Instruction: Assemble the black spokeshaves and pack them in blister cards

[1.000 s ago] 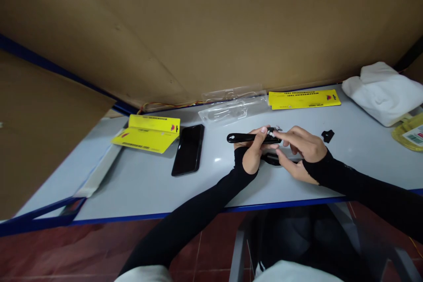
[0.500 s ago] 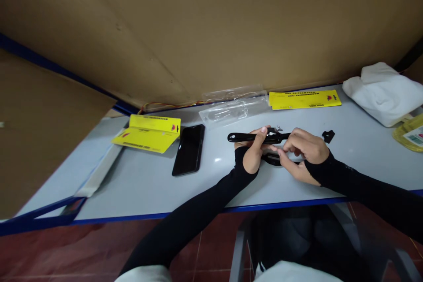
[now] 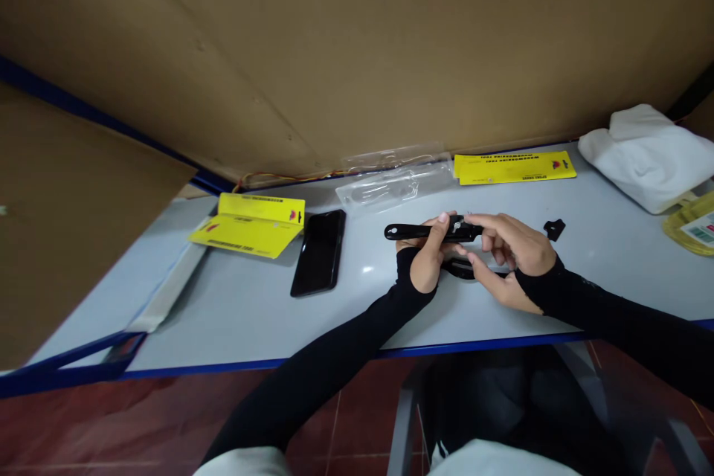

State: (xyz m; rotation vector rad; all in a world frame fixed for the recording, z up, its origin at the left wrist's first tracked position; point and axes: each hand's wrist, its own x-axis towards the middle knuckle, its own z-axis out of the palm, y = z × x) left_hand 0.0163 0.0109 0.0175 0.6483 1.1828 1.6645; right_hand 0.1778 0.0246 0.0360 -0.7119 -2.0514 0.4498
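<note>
Uncurling since half a second ago, your right hand is now stretching its index finger leftward to the middle of the black spokeshave, while your left hand is keeping its place. You are holding the spokeshave above the tabletop, its long axis running left to right, roughly along the front edge, its holed handle end pointing left. Your left fingers are clamping its body, thumb on top. Your right index finger and thumb are standing apart, and the silver screw is sitting just left of that index fingertip, making your right hand's reach to it a short leftward one. Whether the fingertip is touching metal is not showing, and I cannot tell if your curled right fingers are gripping anything. They are covering the spokeshave's right end, and both hands are partly hiding a second black tool lying beneath.
</note>
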